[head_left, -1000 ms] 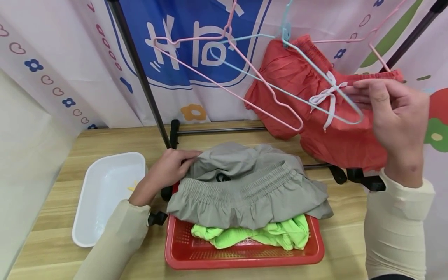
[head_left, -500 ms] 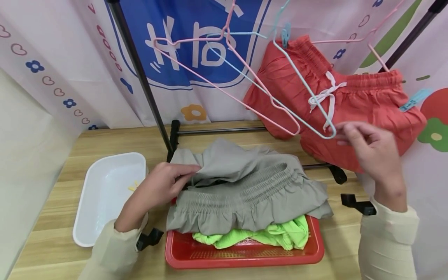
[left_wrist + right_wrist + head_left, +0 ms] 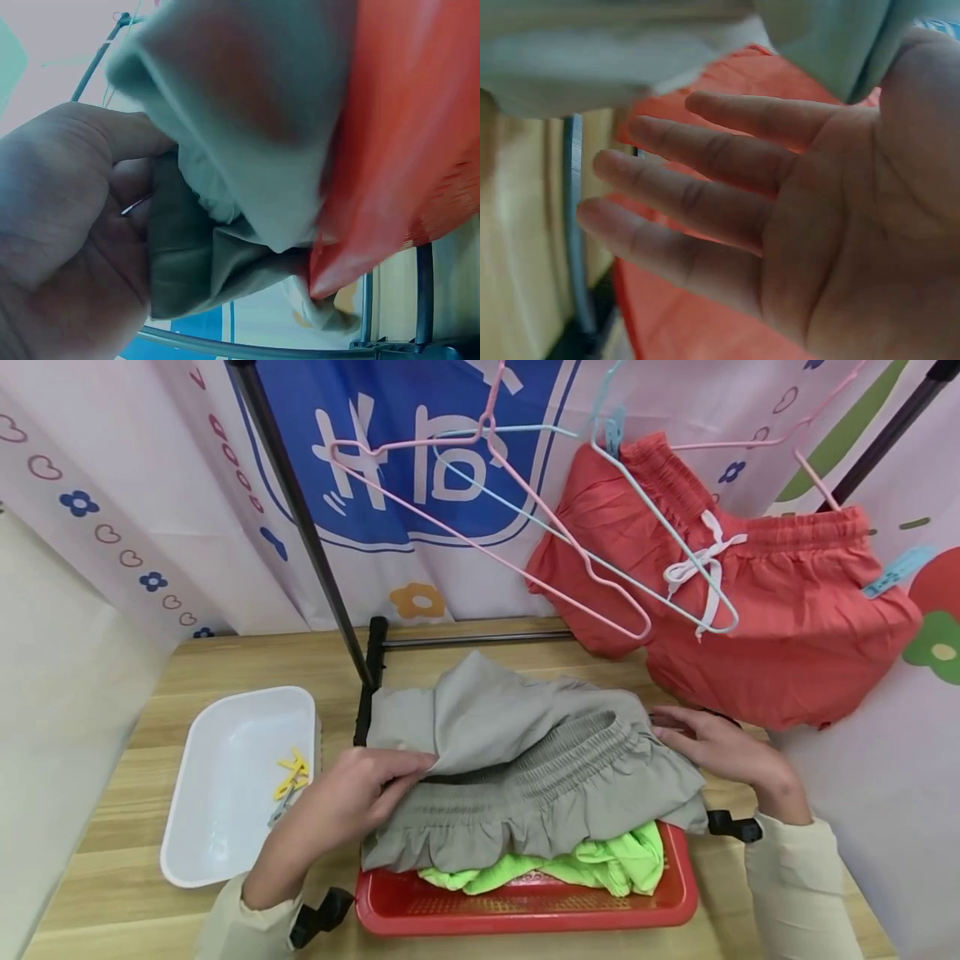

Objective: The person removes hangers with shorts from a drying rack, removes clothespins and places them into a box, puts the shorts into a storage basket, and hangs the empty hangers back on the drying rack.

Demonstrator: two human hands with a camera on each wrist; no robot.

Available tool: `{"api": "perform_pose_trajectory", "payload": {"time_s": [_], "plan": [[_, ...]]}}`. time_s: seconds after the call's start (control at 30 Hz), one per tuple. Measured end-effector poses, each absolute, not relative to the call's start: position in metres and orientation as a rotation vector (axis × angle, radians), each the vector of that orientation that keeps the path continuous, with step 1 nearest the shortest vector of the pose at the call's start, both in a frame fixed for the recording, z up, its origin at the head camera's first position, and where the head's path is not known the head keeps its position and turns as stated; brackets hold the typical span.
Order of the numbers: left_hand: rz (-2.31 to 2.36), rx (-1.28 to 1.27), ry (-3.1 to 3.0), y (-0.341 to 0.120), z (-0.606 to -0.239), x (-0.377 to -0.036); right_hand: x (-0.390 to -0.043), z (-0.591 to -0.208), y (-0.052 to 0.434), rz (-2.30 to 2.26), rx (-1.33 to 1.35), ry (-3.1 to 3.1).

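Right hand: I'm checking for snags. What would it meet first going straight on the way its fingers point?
Most likely the gray garment, whose edge lies just ahead of the right hand in the head view; depth is unclear, so it might pass beneath.

- We log plain grey garment (image 3: 498, 714).
- Lime-green cloth (image 3: 630, 858), red basket (image 3: 525, 926).
- Red shorts (image 3: 810, 618), white drawstring (image 3: 681, 575).
- We see pink hanger (image 3: 427, 442), pale-blue hanger (image 3: 652, 510), light-blue peg (image 3: 898, 571).
- White tray (image 3: 221, 777), yellow clips (image 3: 292, 768).
- We note whitish curtain (image 3: 195, 560): red hearts (image 3: 45, 467), blue flowers (image 3: 78, 503), orange flower (image 3: 417, 601), blue panel (image 3: 487, 518) with white lettering (image 3: 418, 472).
- Cream sleeves (image 3: 798, 868), black rack (image 3: 300, 510).
- We mark table (image 3: 105, 852) tan, wood-grain.
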State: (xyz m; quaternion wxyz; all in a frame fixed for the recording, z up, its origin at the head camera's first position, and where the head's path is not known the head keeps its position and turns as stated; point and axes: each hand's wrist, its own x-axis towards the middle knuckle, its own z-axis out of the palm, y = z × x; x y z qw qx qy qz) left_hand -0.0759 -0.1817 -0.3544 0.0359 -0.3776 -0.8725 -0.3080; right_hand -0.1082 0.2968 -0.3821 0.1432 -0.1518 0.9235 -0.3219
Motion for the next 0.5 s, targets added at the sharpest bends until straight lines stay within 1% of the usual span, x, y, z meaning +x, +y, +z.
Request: {"api": "perform_pose_trajectory", "payload": {"time_s": [0.17, 0.5], "plan": [[-0.963, -1.256, -2.725, -0.183, -0.358, -0.079, -0.112, -0.393, 0.295, -0.923, -0.482, 2.661], [-0.984, -1.470, -2.796, -0.185, -0.369, -0.095, -0.112, -0.396, 0.294, -1.004, -0.558, 2.660]]}}
